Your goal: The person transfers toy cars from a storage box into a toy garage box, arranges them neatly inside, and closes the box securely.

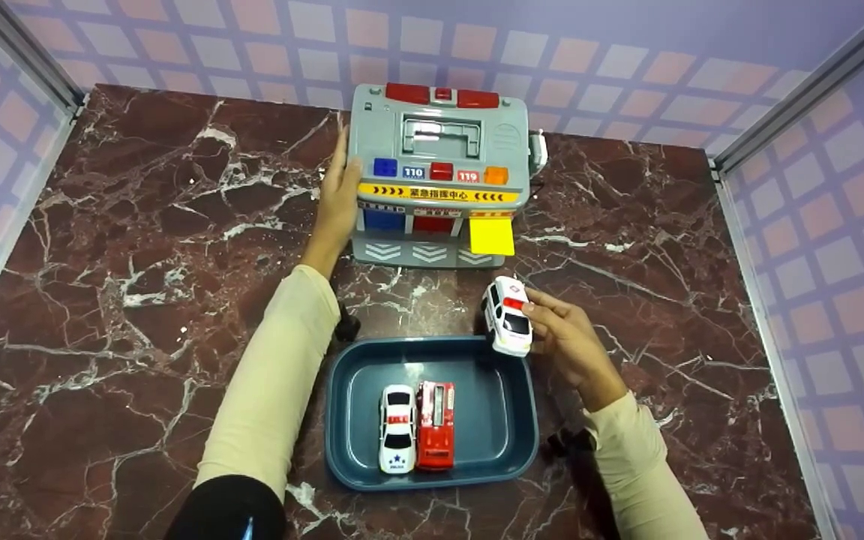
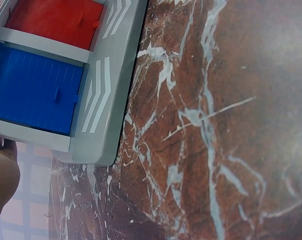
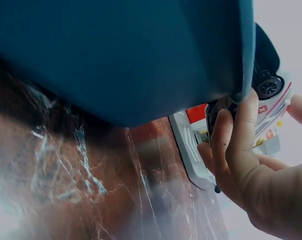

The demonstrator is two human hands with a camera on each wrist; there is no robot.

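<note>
A grey toy emergency-centre garage (image 1: 372,135) stands at the back of the table, with a blue door (image 2: 35,90), a red door (image 2: 55,22) and a raised yellow door (image 1: 492,237). My left hand (image 1: 340,199) rests along its left side, fingers extended and thumb at the front corner. My right hand (image 1: 571,337) grips a white toy ambulance (image 1: 508,319) with a red roof light, fingers underneath and thumb on its side. The ambulance hangs over the back right corner of a dark blue tray (image 1: 432,480). Inside the tray, a white toy police car (image 1: 397,427) and a red toy fire truck (image 1: 436,427) lie side by side.
The table (image 1: 139,240) has a brown marbled top with white veins. Patterned panels (image 1: 574,60) enclose it at the back and both sides. A white part (image 1: 538,150) sticks out from the garage's right side.
</note>
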